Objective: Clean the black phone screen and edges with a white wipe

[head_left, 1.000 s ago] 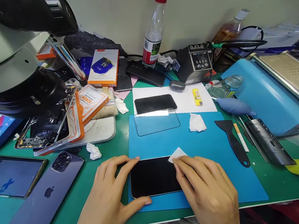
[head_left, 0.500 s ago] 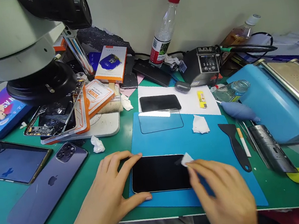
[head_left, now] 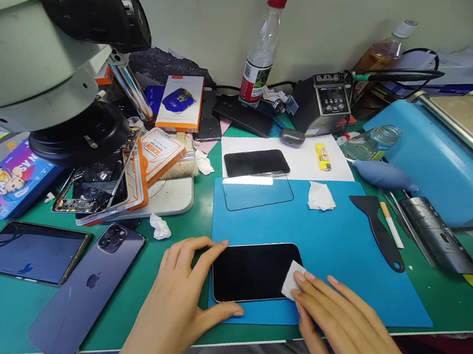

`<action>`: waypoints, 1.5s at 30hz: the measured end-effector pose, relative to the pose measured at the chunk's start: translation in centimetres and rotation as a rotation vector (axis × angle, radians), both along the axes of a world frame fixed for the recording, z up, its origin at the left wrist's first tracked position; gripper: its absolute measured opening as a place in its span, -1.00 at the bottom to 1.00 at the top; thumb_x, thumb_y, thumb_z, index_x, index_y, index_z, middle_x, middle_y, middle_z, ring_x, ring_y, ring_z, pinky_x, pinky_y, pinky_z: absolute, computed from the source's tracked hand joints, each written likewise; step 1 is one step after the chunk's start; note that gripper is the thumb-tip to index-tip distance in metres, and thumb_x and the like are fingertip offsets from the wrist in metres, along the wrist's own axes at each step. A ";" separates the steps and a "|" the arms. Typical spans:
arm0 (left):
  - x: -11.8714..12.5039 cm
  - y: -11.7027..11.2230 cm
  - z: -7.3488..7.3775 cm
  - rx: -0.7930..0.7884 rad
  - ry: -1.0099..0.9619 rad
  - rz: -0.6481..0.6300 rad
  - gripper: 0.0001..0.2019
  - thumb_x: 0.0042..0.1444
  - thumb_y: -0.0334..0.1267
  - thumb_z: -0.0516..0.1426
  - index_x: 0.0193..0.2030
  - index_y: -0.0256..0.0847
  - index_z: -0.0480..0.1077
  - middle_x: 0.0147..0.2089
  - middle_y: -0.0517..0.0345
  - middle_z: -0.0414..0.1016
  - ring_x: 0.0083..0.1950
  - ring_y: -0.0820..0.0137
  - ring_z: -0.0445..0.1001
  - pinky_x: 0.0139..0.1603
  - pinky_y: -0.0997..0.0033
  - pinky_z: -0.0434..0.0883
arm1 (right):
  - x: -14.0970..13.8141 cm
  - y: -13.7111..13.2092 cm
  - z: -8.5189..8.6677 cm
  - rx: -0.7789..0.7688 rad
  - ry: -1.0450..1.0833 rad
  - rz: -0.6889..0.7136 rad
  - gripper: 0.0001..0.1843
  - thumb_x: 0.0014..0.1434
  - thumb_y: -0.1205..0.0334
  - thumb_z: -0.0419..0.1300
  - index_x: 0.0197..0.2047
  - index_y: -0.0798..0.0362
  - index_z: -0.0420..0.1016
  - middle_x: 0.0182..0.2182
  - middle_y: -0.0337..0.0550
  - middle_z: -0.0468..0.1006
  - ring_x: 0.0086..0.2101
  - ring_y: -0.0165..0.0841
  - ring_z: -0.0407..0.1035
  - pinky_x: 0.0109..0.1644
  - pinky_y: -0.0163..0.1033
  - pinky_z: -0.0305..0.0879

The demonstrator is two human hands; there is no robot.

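Note:
A smartphone (head_left: 252,272) with a dark screen lies face up and sideways on the blue mat (head_left: 339,244). My left hand (head_left: 186,292) steadies its left end, thumb at the near edge and fingers at the far corner. A folded white wipe (head_left: 290,282) is pressed under the fingertips of my right hand (head_left: 340,319), at the phone's near right corner. Beyond the phone, a clear screen protector with a black border (head_left: 260,194) rests across the mat and a white sheet (head_left: 303,160). Another dark phone (head_left: 256,163) sits on that sheet.
A purple phone (head_left: 89,281) and a dark tablet-like device (head_left: 32,253) are at left, below a microscope (head_left: 74,122). To the right are a black scraper (head_left: 379,234), a cigarette (head_left: 392,225), tweezers and a blue air blower (head_left: 385,175). Bottles stand near the wall.
My right hand has slid the wipe toward me, from the phone's far right part to its near right corner. The left hand keeps its place on the phone. The view has shifted slightly.

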State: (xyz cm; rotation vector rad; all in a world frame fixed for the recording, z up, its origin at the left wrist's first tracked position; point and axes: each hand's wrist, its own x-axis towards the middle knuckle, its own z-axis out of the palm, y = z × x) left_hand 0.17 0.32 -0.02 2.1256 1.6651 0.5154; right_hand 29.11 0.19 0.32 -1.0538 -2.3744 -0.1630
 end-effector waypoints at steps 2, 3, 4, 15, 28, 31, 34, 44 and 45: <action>0.0 0.0 0.1 -0.002 -0.002 0.001 -0.19 0.29 0.26 0.31 0.54 0.16 0.09 0.32 -0.01 0.38 0.32 0.00 0.39 0.27 -0.09 0.48 | 0.6 -0.8 -0.4 0.036 -0.116 0.062 -0.69 0.38 0.45 0.29 0.16 0.28 0.60 0.12 0.09 0.68 0.18 -0.19 0.57 0.54 -0.03 0.24; -0.1 0.0 0.1 -0.002 -0.003 0.001 -0.19 0.29 0.26 0.31 0.54 0.17 0.09 0.32 0.00 0.38 0.33 0.00 0.38 0.27 -0.09 0.48 | 0.7 -1.1 -0.6 0.044 -0.150 0.067 -0.65 0.40 0.44 0.25 0.21 0.32 0.58 0.16 0.11 0.66 0.22 -0.17 0.55 0.57 -0.03 0.18; -0.1 0.0 0.1 -0.002 -0.003 0.002 -0.20 0.29 0.25 0.31 0.54 0.17 0.09 0.33 0.00 0.38 0.33 0.00 0.38 0.27 -0.10 0.48 | 0.6 -1.3 -0.7 0.050 -0.164 0.054 -0.61 0.41 0.42 0.23 0.26 0.37 0.54 0.20 0.15 0.63 0.25 -0.15 0.53 0.59 -0.03 0.15; -0.3 -0.3 -0.3 0.016 0.001 0.007 -0.27 0.36 0.20 0.27 0.55 0.22 0.09 0.33 0.00 0.37 0.34 -0.03 0.37 0.29 -0.17 0.45 | -2.2 -1.6 -0.1 0.036 -0.190 -0.138 -0.50 0.49 0.24 0.20 0.36 0.41 0.45 0.33 0.21 0.50 0.35 -0.08 0.41 0.60 0.01 0.13; -0.4 -0.3 -0.2 -0.013 -0.014 -0.029 -0.24 0.39 0.08 0.28 0.59 0.23 0.02 0.36 -0.01 0.31 0.37 -0.05 0.33 0.34 -0.23 0.40 | -6.2 -1.9 -0.4 0.016 -0.167 -0.125 -0.36 0.51 -0.03 0.18 0.36 0.38 0.48 0.37 0.21 0.45 0.35 -0.01 0.40 0.54 -0.01 0.25; -0.5 -0.4 -0.1 -0.022 -0.013 -0.039 -0.22 0.39 0.02 0.29 0.61 0.23 -0.01 0.38 -0.01 0.30 0.38 -0.05 0.31 0.35 -0.22 0.38 | -5.2 -2.7 -0.5 0.038 -0.163 -0.030 -0.41 0.54 -0.05 0.10 0.31 0.31 0.54 0.34 0.12 0.49 0.33 -0.08 0.43 0.56 -0.03 0.20; -0.6 -0.4 0.0 -0.031 -0.014 -0.041 -0.24 0.41 0.00 0.28 0.61 0.23 0.00 0.38 0.00 0.30 0.38 -0.05 0.32 0.36 -0.20 0.38 | -4.5 -2.3 0.1 0.042 -0.159 -0.117 -0.52 0.49 0.19 0.18 0.31 0.37 0.51 0.34 0.18 0.48 0.34 -0.08 0.41 0.59 0.01 0.14; -0.2 -0.2 1.3 -0.085 -0.043 -0.078 -0.08 0.36 -0.33 0.21 0.67 0.23 -0.23 0.48 0.03 0.27 0.48 0.02 0.24 0.46 -0.14 0.31 | -7.6 -1.6 0.3 0.007 0.009 0.053 -0.59 0.53 0.19 0.11 0.24 0.26 0.59 0.29 0.00 0.55 0.34 -0.19 0.43 0.51 -0.06 0.32; -0.2 -0.2 1.5 -0.092 -0.050 -0.087 -0.08 0.38 -0.30 0.21 0.67 0.23 -0.25 0.49 0.04 0.27 0.48 0.03 0.23 0.46 -0.13 0.31 | -7.1 -1.6 0.5 0.012 0.011 0.052 -0.63 0.51 0.27 0.12 0.23 0.25 0.59 0.27 -0.02 0.57 0.33 -0.21 0.44 0.53 -0.05 0.28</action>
